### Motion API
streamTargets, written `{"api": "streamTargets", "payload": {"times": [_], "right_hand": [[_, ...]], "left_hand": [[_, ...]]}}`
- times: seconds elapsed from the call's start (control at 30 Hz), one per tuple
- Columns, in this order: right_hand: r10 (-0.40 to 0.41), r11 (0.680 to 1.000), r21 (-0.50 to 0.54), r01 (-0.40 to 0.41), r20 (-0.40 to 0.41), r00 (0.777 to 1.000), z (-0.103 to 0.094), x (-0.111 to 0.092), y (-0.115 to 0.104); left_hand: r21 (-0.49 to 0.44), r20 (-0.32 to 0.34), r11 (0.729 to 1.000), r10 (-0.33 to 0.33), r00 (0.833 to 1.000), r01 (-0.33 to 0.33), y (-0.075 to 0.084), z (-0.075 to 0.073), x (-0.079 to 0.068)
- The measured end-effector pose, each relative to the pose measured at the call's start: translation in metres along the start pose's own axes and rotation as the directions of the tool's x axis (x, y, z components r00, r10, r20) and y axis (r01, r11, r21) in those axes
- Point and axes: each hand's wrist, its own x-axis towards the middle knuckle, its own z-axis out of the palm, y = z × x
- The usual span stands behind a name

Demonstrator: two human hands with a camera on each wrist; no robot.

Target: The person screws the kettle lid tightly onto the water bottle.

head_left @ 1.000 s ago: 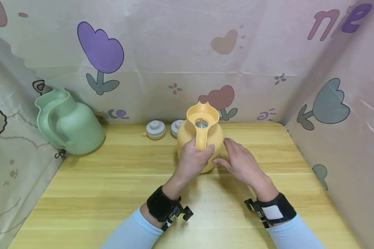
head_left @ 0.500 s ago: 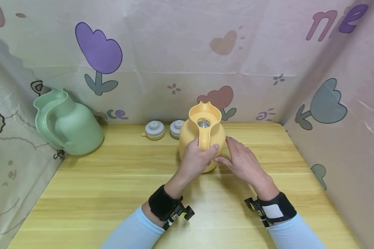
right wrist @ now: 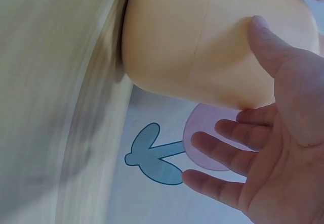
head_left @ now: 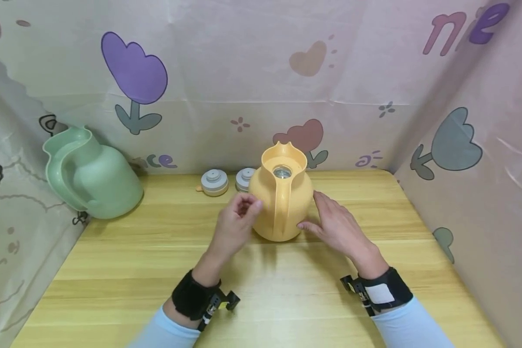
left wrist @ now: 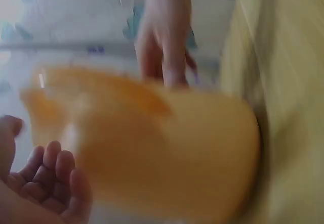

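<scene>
A yellow thermos jug stands upright on the table, its handle facing me and its mouth uncovered, with a shiny inner neck showing. My left hand is just left of the jug, off the handle, fingers loosely curled around nothing. In the left wrist view the jug is blurred beyond those fingers. My right hand rests at the jug's right side; in the right wrist view its thumb lies against the body while the other fingers extend fairly straight below it.
A green thermos jug stands at the table's left edge. Two grey-white stoppers sit at the back by the printed cloth wall, the second partly hidden behind the yellow jug. Cloth also borders the wooden table on both sides.
My left hand has let go of the yellow jug's handle and moved left of it. The right hand stays at the jug's side, and the jug still stands in place.
</scene>
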Motion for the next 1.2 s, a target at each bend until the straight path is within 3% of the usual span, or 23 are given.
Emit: {"api": "streamTargets", "payload": {"times": [0.1, 0.17, 0.3, 0.47, 0.57, 0.7, 0.97, 1.07, 1.2], "right_hand": [[0.005, 1.000, 0.010, -0.005, 0.022, 1.000, 0.000, 0.000, 0.000], [0.006, 1.000, 0.016, -0.007, 0.034, 0.999, -0.001, 0.000, 0.000], [0.000, 1.000, 0.023, 0.000, 0.039, 0.999, 0.000, 0.000, 0.002], [-0.014, 1.000, 0.025, 0.013, 0.034, 0.999, 0.002, 0.000, 0.003], [-0.017, 1.000, 0.022, 0.016, 0.033, 0.999, 0.003, 0.000, 0.004], [-0.014, 1.000, 0.027, 0.013, 0.035, 0.999, 0.004, 0.000, 0.003], [-0.006, 0.999, 0.046, 0.004, 0.046, 0.999, 0.005, 0.000, 0.003], [-0.005, 0.999, 0.045, 0.003, 0.048, 0.999, 0.004, -0.001, 0.003], [-0.006, 0.999, 0.040, 0.004, 0.050, 0.999, 0.003, -0.001, 0.003]], "left_hand": [[0.107, -0.098, 0.993, -0.046, 0.994, 0.057, -0.025, -0.021, 0.011], [0.200, -0.132, 0.973, -0.088, 0.987, 0.113, -0.043, -0.036, 0.019], [0.392, -0.152, 0.897, -0.157, 0.976, 0.206, -0.074, -0.063, 0.035], [0.559, -0.200, 0.797, -0.137, 0.970, 0.228, -0.098, -0.083, 0.052], [0.622, -0.223, 0.754, -0.090, 0.971, 0.213, -0.106, -0.088, 0.063], [0.658, -0.211, 0.731, -0.048, 0.976, 0.179, -0.112, -0.089, 0.079], [0.705, -0.145, 0.693, -0.070, 0.987, 0.153, -0.123, -0.087, 0.104], [0.731, -0.100, 0.671, -0.077, 0.992, 0.125, -0.125, -0.087, 0.109], [0.741, -0.053, 0.662, -0.108, 0.993, 0.112, -0.125, -0.087, 0.112]]}}
